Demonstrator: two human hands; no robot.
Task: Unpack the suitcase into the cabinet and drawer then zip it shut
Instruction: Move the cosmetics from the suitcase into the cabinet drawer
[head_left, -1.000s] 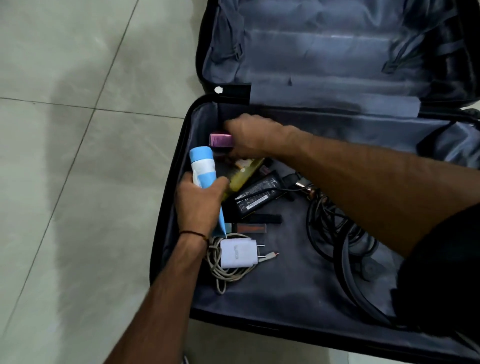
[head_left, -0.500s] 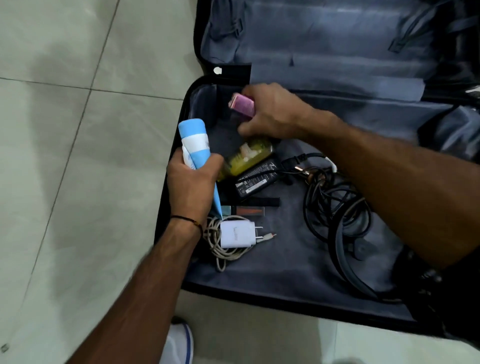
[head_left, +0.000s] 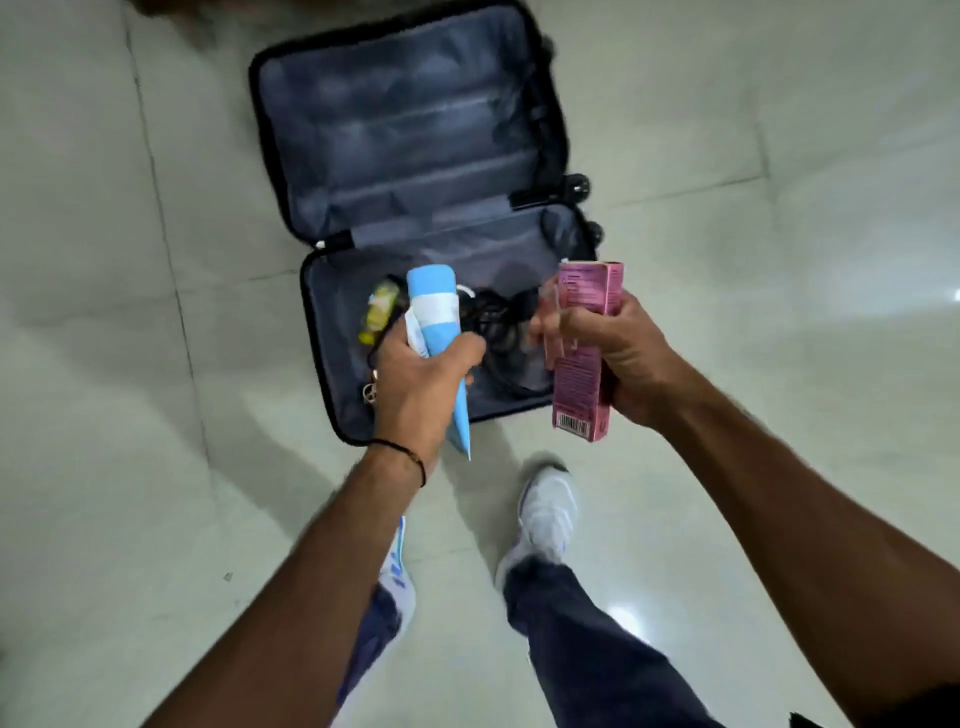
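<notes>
Pink cardboard fills the right hand (head_left: 618, 358): its fingers are clamped round the middle of a tall pink box (head_left: 582, 358), held upright above the near right corner of the open suitcase (head_left: 410, 135), which lies flat on the tiled floor (head_left: 156, 467). Above the suitcase's near half, the left hand (head_left: 421, 379) has fingers and thumb curled tight round a blue and white tube (head_left: 434, 312), broad end up and flat crimped end hanging below the fist. A paler strip beside the tube may be a second item in the same grip, though blur makes that hard to tell. Inside the suitcase, not yet unpacked, lie a yellow bottle (head_left: 382, 312) by the left wall and a tangle of black cables (head_left: 498, 327) in the middle. The main risk looks to be the tube: it is smooth and tapered, gripped part-way along, and could slide down through the fist on the way to the cabinet. The box is light card, and a hard squeeze would dent it. With both hands full, opening a cabinet door or drawer will be awkward and could cost a drop. Neither cabinet nor drawer is in view. The person's white shoes (head_left: 545, 512) stand just on the near side of the suitcase, so its front rim could catch a foot on a step forward.
</notes>
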